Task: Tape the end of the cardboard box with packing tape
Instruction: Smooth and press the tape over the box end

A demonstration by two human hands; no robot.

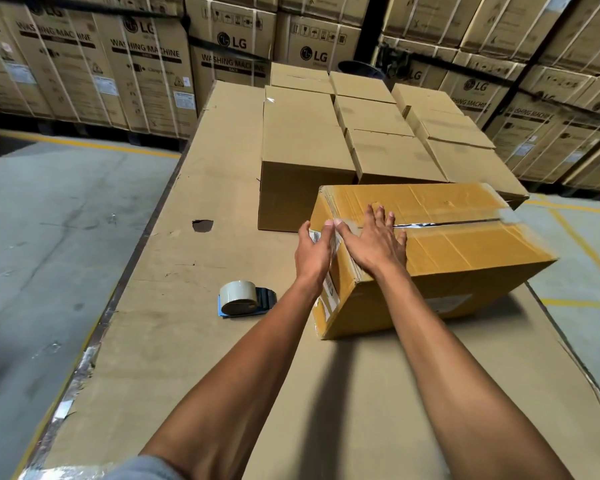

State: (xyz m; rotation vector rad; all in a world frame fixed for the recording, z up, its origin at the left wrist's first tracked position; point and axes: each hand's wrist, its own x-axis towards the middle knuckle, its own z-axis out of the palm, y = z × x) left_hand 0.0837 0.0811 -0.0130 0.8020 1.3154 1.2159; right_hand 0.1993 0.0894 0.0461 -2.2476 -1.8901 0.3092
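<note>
A worn yellow-brown cardboard box [465, 251] lies on the cardboard-covered table [194, 341], its top seam running left to right with clear tape along it. My right hand [374, 242] rests flat on the top near the box's left end, fingers spread over the seam. My left hand [314, 251] presses against the left end face, its fingertips at the top edge over a strip of clear tape. A tape dispenser [245, 301] with a roll of brownish tape and a blue handle lies on the table, left of the box and apart from both hands.
Several plain closed cartons [305, 147] stand in rows right behind the box. Tall stacks of washing machine cartons [146, 71] line the back and right. A small hole [202, 225] marks the table cover. Concrete floor [49, 237] drops away at the left.
</note>
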